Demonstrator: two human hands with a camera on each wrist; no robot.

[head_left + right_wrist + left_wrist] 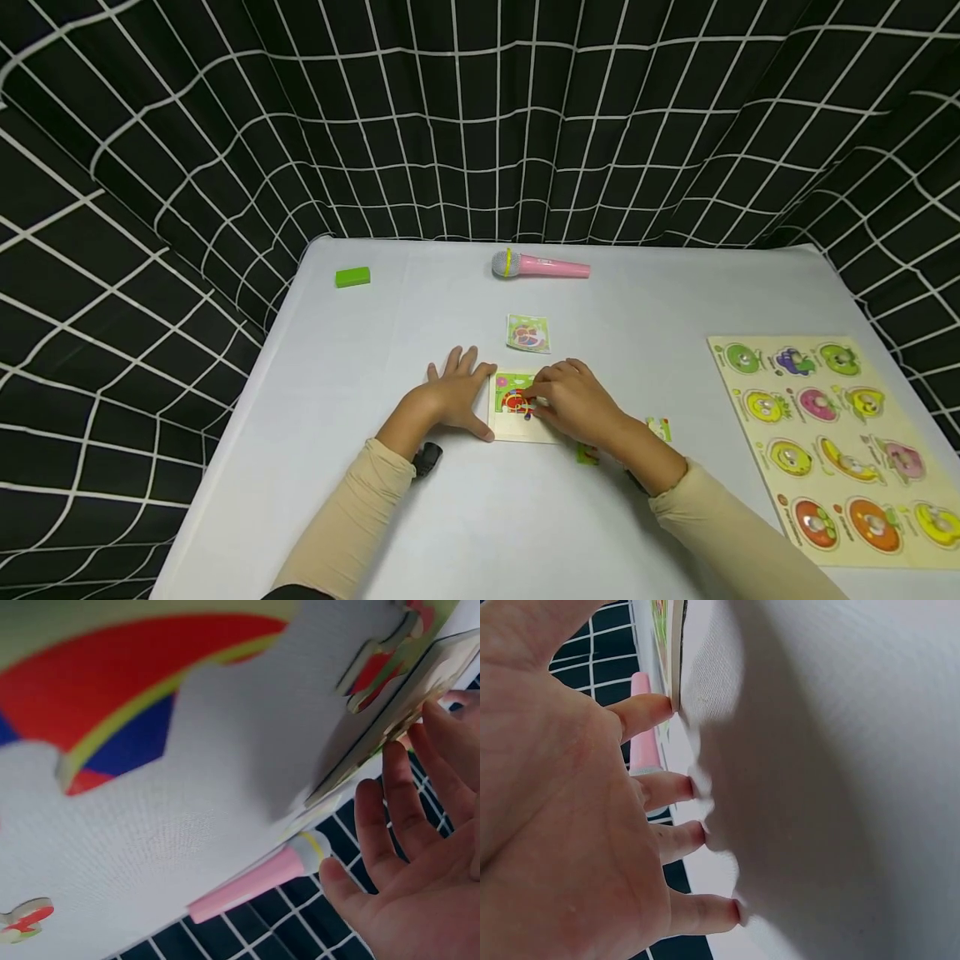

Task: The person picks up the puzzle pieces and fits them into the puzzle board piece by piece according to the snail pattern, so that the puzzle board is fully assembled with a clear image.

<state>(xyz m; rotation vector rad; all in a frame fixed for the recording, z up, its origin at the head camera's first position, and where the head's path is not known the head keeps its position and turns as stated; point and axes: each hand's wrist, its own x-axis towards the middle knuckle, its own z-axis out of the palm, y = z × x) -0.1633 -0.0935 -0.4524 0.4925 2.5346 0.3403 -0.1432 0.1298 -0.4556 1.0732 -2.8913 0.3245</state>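
A pale wooden puzzle board [517,433] lies on the white table, with a green and red picture partly filled in. My left hand [453,400] is spread at its left side; the thumb and index finger touch the edge, and the other fingertips rest on the cloth in the left wrist view. Over the board's right part, my right hand [576,402] pinches a puzzle piece [397,729] between thumb and fingers, mostly hidden by them. Loose puzzle pieces lie near the right forearm, one green and red [587,455], another [659,428] farther right.
A small picture card [528,333] lies just beyond the board. Behind it is a pink toy microphone [551,267], and a green block [352,277] sits at the back left. A fruit peg board [780,483] covers the right side. Black grid curtains surround the table.
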